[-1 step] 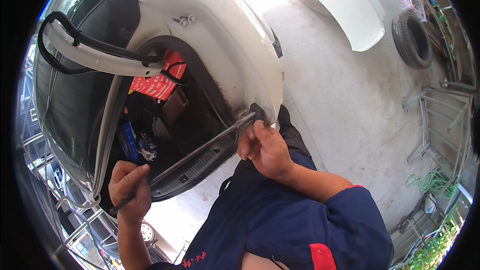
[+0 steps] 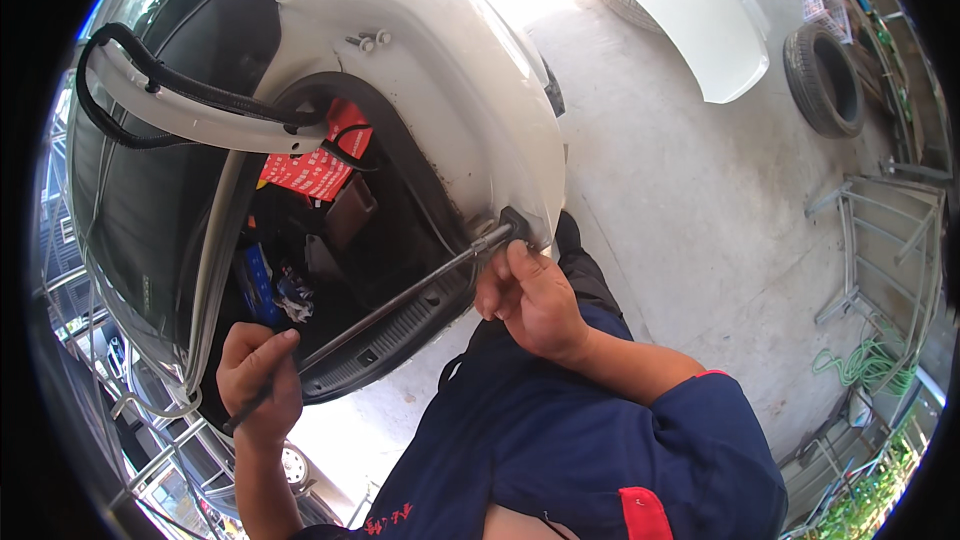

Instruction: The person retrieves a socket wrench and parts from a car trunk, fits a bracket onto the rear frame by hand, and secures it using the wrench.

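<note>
A long thin metal rod [image 2: 390,295] runs slantwise across the sill of a white car's open trunk. My left hand [image 2: 262,380] is closed around its lower-left part, and a dark end sticks out below the fist. At the other end, the rod has a thicker silver section beside a dark fitting [image 2: 513,220] against the car's rear corner [image 2: 535,195]. My right hand [image 2: 542,310] is there with thumb and fingers curled together just below the fitting. What those fingers hold, if anything, is hidden.
Inside the trunk lie a red printed bag [image 2: 310,175], a brown flat item [image 2: 350,210] and a blue package [image 2: 257,280]. A white curved hinge arm [image 2: 220,125] with black cables crosses above. On the right are a tire [image 2: 823,80], a white panel [image 2: 690,20], a metal frame [image 2: 880,240] and green hose [image 2: 865,365].
</note>
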Motion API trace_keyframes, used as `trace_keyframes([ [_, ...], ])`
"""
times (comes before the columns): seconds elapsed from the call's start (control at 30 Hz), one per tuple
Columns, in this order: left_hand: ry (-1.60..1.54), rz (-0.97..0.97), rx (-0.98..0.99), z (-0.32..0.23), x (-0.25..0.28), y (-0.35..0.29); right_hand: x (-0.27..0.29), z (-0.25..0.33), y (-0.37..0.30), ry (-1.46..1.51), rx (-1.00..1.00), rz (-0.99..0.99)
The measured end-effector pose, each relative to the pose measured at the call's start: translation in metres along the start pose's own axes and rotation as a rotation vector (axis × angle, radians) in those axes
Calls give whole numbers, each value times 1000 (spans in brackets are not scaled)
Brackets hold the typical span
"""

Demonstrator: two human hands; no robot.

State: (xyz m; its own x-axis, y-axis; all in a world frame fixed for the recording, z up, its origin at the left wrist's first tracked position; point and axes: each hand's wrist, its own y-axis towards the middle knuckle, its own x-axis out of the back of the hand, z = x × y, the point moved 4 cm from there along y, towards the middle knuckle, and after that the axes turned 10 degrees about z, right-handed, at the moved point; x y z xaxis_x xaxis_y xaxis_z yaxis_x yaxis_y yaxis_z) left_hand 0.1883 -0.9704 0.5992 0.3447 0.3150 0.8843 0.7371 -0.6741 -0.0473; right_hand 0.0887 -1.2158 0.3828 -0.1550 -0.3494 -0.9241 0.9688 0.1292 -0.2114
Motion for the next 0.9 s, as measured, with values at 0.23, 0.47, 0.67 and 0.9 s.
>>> trace_keyframes([
  [0.23, 125, -34, -116, -1, 5, -1, -2, 3, 0, -8, -13, 1],
  [0.47, 211, -45, -325, 0, 6, -6, -1, 3, 1, -28, -16, 12],
  [0.67, 254, -19, -399, 1, 5, -11, -5, 4, 0, 6, 1, 15],
  [0.9, 378, 80, -483, -11, 6, -1, 0, 11, -3, 7, -28, 42],
])
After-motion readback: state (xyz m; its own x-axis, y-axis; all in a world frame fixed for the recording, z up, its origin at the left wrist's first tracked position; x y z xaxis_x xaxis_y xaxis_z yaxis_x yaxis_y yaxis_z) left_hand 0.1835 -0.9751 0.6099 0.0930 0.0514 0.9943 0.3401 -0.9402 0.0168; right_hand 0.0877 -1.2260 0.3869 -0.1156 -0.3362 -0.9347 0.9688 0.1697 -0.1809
